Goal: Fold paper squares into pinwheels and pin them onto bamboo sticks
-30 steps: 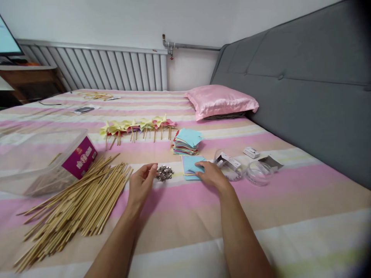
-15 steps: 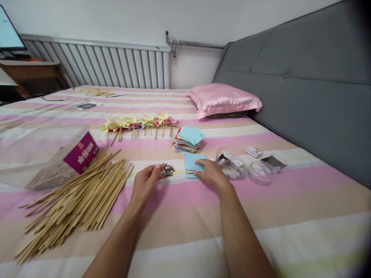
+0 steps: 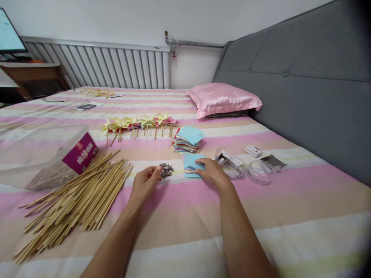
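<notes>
My left hand (image 3: 145,182) is closed in a pinch at the left side of a small heap of shiny silver metal pieces (image 3: 167,170). Whatever sits between its thumb and forefinger is too small or hidden to make out. On a low stack of square paper sheets, my right hand (image 3: 213,172) pinches the right edge of the light blue top sheet (image 3: 193,160). That edge is raised, and other colours show beneath. Just behind stands a taller pile of cut coloured paper (image 3: 188,139), blue on top.
Loose wooden sticks (image 3: 78,200) lie left, beside a clear plastic box (image 3: 37,154). Paper pinwheels (image 3: 139,122) on sticks lie in a row farther back. Clear round containers (image 3: 261,172) and a small white box (image 3: 254,151) are at right. A pink pillow (image 3: 224,99) rests by the grey headboard (image 3: 304,85).
The right hand's fingers have drawn up the edge of the top blue sheet, so more of the coloured layers below shows. My left hand stays by the metal pieces, almost unmoved.
</notes>
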Motion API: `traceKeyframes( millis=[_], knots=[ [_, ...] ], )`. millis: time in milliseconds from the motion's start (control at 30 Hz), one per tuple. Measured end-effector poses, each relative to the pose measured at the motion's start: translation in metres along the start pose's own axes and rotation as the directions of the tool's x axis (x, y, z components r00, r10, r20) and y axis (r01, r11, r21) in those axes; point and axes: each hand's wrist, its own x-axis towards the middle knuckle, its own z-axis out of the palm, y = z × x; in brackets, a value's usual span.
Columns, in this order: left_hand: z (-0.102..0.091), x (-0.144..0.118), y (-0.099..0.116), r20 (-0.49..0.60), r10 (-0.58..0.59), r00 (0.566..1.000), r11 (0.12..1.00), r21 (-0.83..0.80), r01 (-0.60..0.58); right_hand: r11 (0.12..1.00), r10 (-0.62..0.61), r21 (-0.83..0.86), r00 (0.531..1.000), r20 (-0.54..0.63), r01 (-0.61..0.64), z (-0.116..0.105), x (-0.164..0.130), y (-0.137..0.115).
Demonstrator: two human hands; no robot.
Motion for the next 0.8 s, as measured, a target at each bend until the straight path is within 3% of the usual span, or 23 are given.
traceKeyframes(
  millis=[800],
  knots=[
    [-0.0013,0.0021,-0.0082,0.013,-0.008,1.0,1.0,-0.012,0.008,1.0,-0.009,-0.011,1.0,-0.007,0.009,0.0023,0.0026,-0.0021]
  ],
)
